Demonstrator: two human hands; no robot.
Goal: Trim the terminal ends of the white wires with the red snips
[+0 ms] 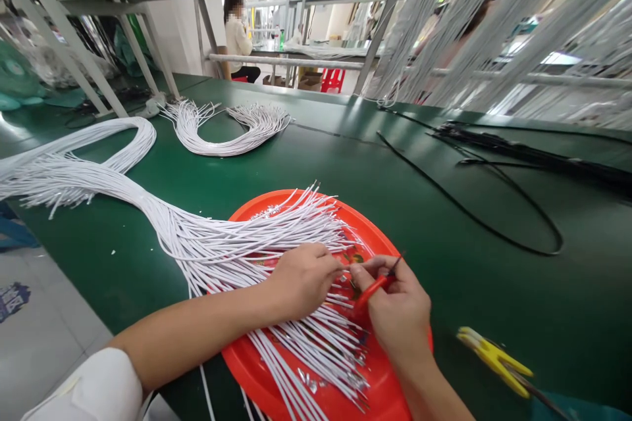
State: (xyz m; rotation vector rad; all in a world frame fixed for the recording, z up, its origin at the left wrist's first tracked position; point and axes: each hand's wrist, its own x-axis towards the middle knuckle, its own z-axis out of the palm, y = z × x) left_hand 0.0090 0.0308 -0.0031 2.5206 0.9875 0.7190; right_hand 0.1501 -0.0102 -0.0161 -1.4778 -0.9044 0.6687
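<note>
1. Green table (484, 283), stretching near to far under everything
2. White wires (197, 237), running in from the left, their ends fanned over a red tray (382, 388), perhaps so single ends are easy to reach
3. That tray, near middle, lies under the ends, likely to catch bits
4. Left hand (302, 281), over the wires, fingers narrowed to a pinch; what they grip is too small to tell
5. Right hand (402, 309), at the tray's right, holding red-handled scissors (369, 295) tucked in, which probably leaves the fingertips free
6. Yellow pliers (494, 353), right of the tray, seemingly kept within reach
7. Silvery scraps (307, 379), in the tray
</note>
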